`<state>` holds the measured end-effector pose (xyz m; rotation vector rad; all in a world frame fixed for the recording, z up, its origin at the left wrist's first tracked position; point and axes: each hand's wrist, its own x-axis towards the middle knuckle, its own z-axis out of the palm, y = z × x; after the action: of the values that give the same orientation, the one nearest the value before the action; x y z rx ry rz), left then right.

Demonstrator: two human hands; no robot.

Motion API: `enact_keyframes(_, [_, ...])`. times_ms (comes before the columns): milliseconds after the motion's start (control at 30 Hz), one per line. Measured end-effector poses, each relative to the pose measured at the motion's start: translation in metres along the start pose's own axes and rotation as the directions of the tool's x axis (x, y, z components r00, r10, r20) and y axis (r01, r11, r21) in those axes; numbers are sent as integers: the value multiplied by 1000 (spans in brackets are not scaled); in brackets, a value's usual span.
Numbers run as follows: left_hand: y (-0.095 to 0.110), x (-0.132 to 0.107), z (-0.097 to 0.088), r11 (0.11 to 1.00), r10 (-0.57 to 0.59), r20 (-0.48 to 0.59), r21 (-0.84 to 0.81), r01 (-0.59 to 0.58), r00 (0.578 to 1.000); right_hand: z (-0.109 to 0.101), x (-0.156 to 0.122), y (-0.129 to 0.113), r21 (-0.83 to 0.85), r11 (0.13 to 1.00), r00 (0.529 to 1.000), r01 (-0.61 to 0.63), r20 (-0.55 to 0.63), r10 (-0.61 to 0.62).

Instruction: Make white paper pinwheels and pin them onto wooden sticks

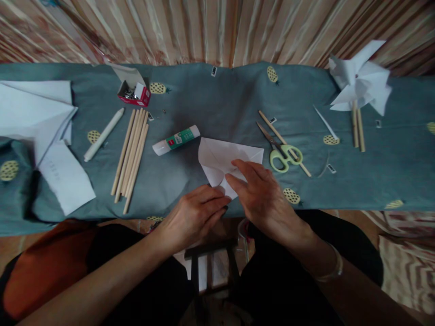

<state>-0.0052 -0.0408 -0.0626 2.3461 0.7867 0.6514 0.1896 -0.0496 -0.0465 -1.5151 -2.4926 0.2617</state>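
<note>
A white sheet of paper [217, 156] with crease lines lies near the front edge of the cloth, one side curling up. My left hand [200, 210] pinches its near corner between thumb and fingers. Over the paper's right part is my right hand [260, 194], fingers spread, their tips touching the paper around its middle; nothing is gripped there. A glue stick [176, 140] with a green label lies just left of the paper. To the right, green-handled scissors [283, 154] rest across a thin wooden stick [304, 168].
Several wooden sticks [131, 154] lie at left beside a white candle-like stick [103, 135]. Behind them stands an open red box [144, 97] of small metal pieces. White paper sheets [34, 108] cover the far left. A paper pinwheel [356, 81] lies at the back right.
</note>
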Motion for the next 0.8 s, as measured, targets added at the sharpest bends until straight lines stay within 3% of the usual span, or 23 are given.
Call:
enact_keyframes(267, [7, -1, -2, 992, -96, 56, 87, 91, 994, 15, -2, -10, 1, 999, 998, 34, -53, -34])
enact_keyframes(367, [6, -1, -3, 990, -64, 78, 130, 54, 995, 17, -1, -10, 43, 999, 997, 21, -76, -18])
enact_keyframes(600, [2, -4, -5, 972, 81, 34, 217, -87, 996, 8, 8, 27, 111, 992, 966, -66, -242, 91])
enact_keyframes(800, [-7, -6, -26, 956, 54, 30, 288, -61, 998, -3, 11, 46, 126, 980, 964, -152, -201, 175])
